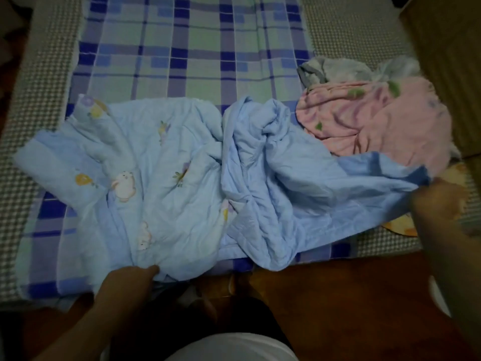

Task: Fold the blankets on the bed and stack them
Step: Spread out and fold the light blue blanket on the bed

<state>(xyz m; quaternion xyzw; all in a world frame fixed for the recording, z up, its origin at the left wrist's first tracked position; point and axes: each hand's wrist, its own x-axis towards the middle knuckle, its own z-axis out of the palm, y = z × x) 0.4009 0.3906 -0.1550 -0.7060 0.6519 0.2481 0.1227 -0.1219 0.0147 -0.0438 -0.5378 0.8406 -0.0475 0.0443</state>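
A light blue quilted blanket (182,178) with rabbit and fruit prints lies crumpled across the near part of the bed. My left hand (130,280) grips its near edge at the bed's front. My right hand (440,201), blurred, holds the blanket's right end near its darker blue border. A pink blanket (377,118) with green marks lies bunched at the right, partly under the blue one. A grey-white cloth (335,69) sits just behind the pink one.
The bed carries a blue, purple and green plaid sheet (182,48) over a checked mattress cover (39,87). An orange patterned cloth (400,225) peeks out at the right. A wooden bed frame (338,295) runs along the front.
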